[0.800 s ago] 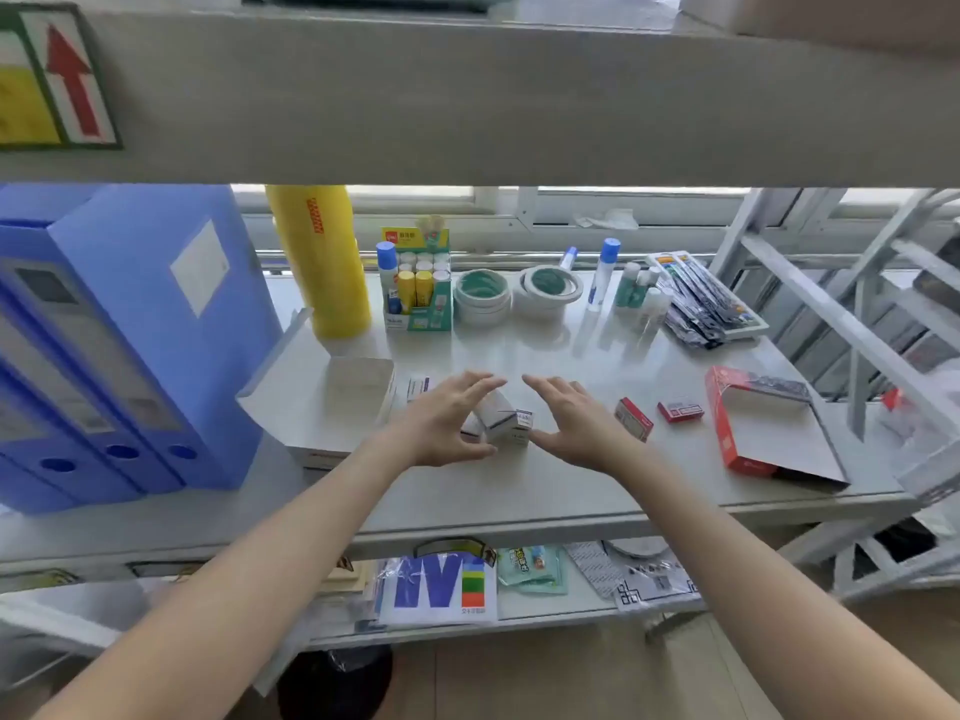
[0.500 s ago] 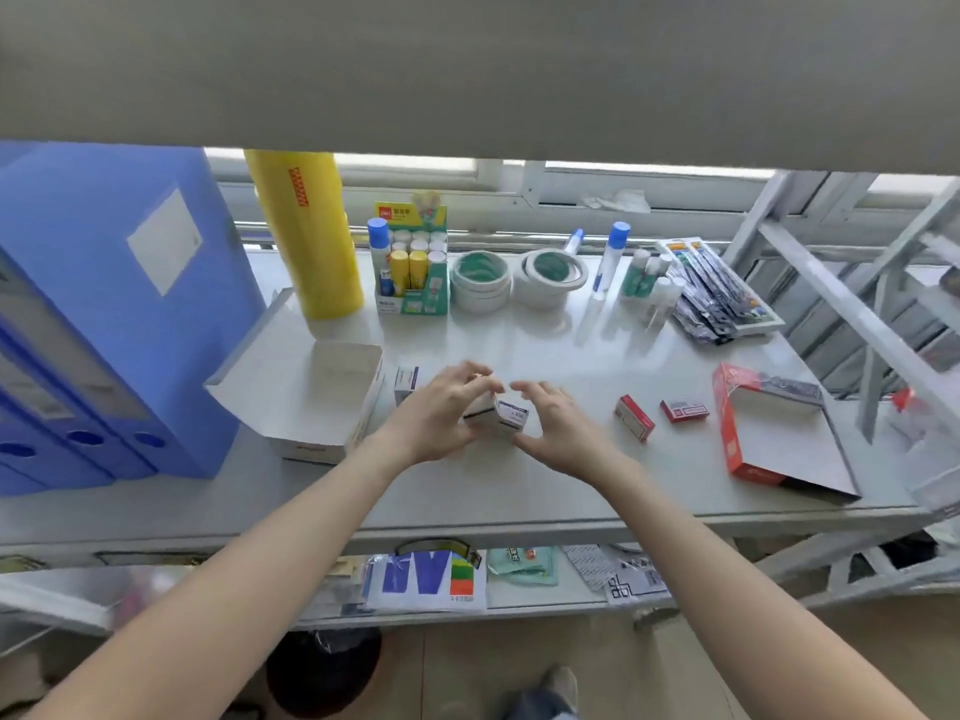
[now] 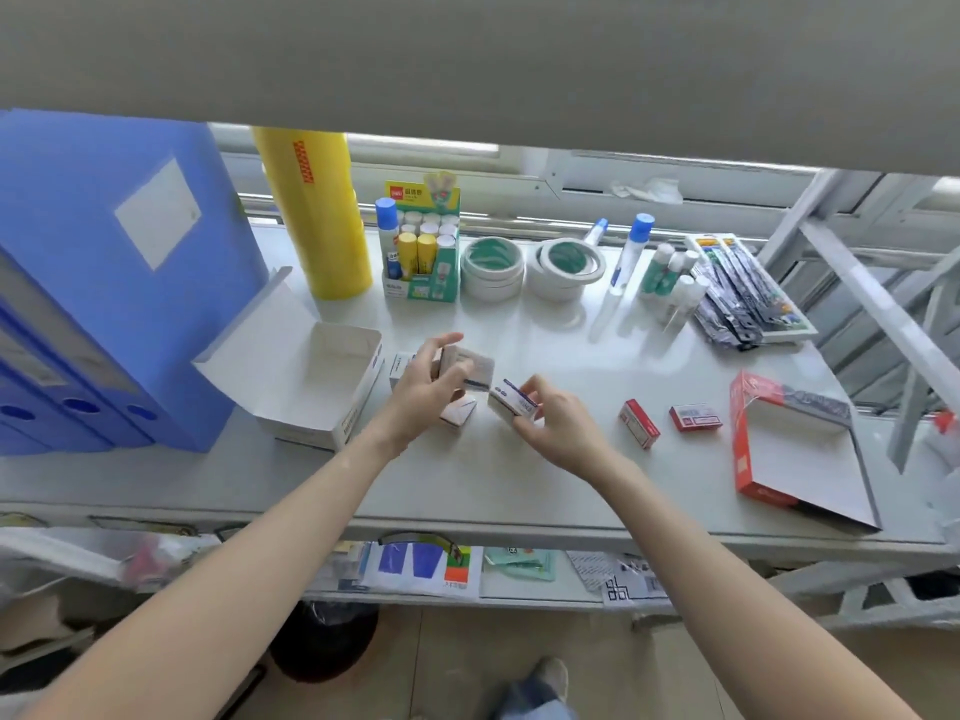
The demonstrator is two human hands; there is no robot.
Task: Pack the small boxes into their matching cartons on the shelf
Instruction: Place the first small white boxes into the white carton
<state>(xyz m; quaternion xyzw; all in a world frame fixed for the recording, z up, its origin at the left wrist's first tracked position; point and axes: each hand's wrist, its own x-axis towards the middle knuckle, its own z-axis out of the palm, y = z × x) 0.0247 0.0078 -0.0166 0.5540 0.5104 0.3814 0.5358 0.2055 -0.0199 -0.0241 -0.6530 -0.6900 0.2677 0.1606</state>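
My left hand [image 3: 421, 392] grips a stack of small white boxes [image 3: 470, 368] lifted just off the shelf. My right hand [image 3: 550, 423] holds one small white box with blue print [image 3: 511, 400]. Another white box [image 3: 460, 413] lies on the shelf below my left hand, and one more [image 3: 400, 363] sits beside the open white carton [image 3: 332, 392] at the left. Two small red boxes [image 3: 639, 423] [image 3: 695, 417] lie to the right, near the open red carton [image 3: 779, 444].
Blue file boxes [image 3: 104, 283] stand at the left, a yellow roll [image 3: 311, 215] behind the white carton. Glue sticks [image 3: 421, 241], tape rolls [image 3: 493, 267], glue bottles [image 3: 631, 252] and pen packs [image 3: 743, 288] line the back. An upper shelf [image 3: 467, 70] overhangs.
Both hands closed on the white boxes and lifted them; my left hand took a stack, my right hand a single box, and they moved slightly apart. The camera tilted down.
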